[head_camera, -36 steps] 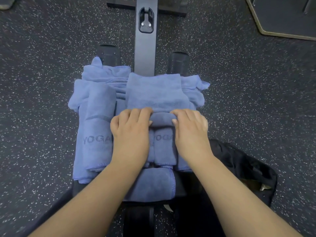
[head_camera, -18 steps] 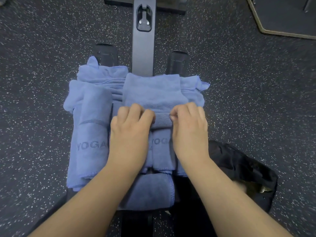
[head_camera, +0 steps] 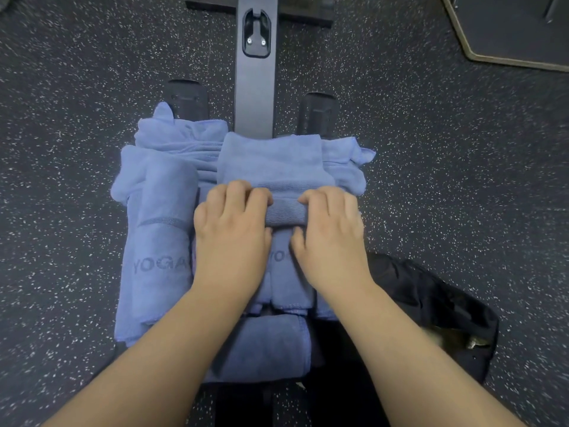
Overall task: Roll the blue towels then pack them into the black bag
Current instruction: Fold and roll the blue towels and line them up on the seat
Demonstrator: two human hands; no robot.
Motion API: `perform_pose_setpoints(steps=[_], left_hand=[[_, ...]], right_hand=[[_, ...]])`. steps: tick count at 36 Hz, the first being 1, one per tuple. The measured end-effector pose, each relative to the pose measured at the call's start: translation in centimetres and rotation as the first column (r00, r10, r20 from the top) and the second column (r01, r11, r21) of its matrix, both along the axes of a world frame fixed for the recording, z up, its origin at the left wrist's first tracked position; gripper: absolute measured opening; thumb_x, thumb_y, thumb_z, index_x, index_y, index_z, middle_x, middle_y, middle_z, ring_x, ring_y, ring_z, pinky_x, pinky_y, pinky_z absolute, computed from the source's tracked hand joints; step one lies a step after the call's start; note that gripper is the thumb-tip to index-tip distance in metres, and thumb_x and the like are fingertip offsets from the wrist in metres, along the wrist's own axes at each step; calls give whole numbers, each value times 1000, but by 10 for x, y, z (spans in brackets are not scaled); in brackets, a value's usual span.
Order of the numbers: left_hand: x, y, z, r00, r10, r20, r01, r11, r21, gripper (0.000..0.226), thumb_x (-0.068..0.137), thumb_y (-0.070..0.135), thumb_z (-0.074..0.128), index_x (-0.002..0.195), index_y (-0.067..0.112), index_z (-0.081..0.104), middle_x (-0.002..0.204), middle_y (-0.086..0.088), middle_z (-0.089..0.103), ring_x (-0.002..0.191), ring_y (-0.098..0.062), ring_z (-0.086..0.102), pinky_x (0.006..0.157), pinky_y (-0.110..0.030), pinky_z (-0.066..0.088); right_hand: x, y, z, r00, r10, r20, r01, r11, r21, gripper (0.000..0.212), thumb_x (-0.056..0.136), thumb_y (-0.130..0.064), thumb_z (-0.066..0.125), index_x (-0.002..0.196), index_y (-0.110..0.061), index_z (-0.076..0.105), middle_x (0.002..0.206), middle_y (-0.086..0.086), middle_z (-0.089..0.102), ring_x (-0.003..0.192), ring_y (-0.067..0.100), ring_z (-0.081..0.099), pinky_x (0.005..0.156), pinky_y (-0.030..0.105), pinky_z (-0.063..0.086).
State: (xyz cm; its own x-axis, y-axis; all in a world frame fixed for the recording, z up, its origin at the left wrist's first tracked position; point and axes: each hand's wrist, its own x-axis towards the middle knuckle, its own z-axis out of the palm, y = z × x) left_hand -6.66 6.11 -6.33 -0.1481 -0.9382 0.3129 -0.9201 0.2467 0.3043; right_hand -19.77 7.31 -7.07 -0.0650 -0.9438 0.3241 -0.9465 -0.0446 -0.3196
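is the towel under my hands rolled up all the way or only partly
Partly. Both hands, left and right, curl over a short roll, while the rest of that towel lies flat beyond the fingers.

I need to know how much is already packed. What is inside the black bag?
The black bag lies crumpled beside the right hand. Only a small tan patch shows at its opening; no blue towel is visible inside. The rest of its interior is hidden by folds and the right forearm.

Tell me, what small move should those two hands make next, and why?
Probably keep rolling the middle towel forward. The left hand and right hand both grip a short roll at its near end, while flat cloth lies unrolled beyond. The black bag waits at the right.
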Motion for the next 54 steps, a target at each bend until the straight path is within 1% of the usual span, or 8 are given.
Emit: perform_pose_setpoints(steps=[10,16,19,27,33,43,48,54], left_hand=[[-6,-6,-1,999,37,-11,-36,998,55,43,59,-6,72,96,13,62,95,-12,54,88,-25,32,69,-32,16],[-1,-13,-3,1000,18,1,-18,1000,2,32,71,5,60,101,17,62,93,-7,58,92,-24,36,75,-37,22],[2,-14,-1,1000,15,-23,-15,1000,-11,30,74,8,62,102,20,63,95,-4,60,97,-22,38,75,-38,23],[6,-13,7,991,-40,-125,50,996,76,26,87,18,55,112,23,57,107,-3,57,101,-23,36,64,-38,37],[10,-10,17,973,-64,-221,79,995,60,27,89,16,54,115,18,58,108,-5,57,101,-25,37,67,-49,50],[21,12,34,985,-141,-100,154,978,140,17,90,16,58,106,17,60,102,-6,56,99,-27,41,61,-46,47],[25,32,33,976,-153,154,122,973,194,24,77,19,73,99,23,62,93,-2,59,90,-30,60,90,-64,38],[34,52,30,931,-257,260,217,960,175,38,56,25,86,86,20,64,78,-1,61,70,-28,63,85,-63,41]], right_hand=[[-7,-9,-2,999,40,4,-40,999,-34,31,72,-10,72,101,-10,62,98,7,61,96,20,37,78,31,28],[-9,-10,-1,1000,23,-8,-23,1000,0,37,82,-34,44,107,-13,62,102,6,61,98,21,39,85,33,29],[-11,-8,0,999,41,5,-41,999,25,42,81,-39,51,112,-12,61,105,6,59,100,22,39,91,34,28],[-9,-10,5,997,2,83,0,1000,-21,47,71,-3,70,116,-8,59,104,7,63,99,19,39,86,36,31],[-9,-7,28,968,39,248,-65,993,96,32,82,-3,64,113,-6,57,108,10,60,106,32,47,85,48,42],[-22,16,44,980,128,151,-149,980,130,26,74,-10,70,98,-15,61,99,2,62,98,28,52,79,34,33],[-27,40,46,979,200,40,-204,966,159,33,62,-9,79,90,-15,62,95,4,60,89,31,59,70,37,40],[-29,60,47,961,272,-40,-259,945,202,40,51,-14,84,82,-18,60,84,0,58,75,27,61,59,35,43]])
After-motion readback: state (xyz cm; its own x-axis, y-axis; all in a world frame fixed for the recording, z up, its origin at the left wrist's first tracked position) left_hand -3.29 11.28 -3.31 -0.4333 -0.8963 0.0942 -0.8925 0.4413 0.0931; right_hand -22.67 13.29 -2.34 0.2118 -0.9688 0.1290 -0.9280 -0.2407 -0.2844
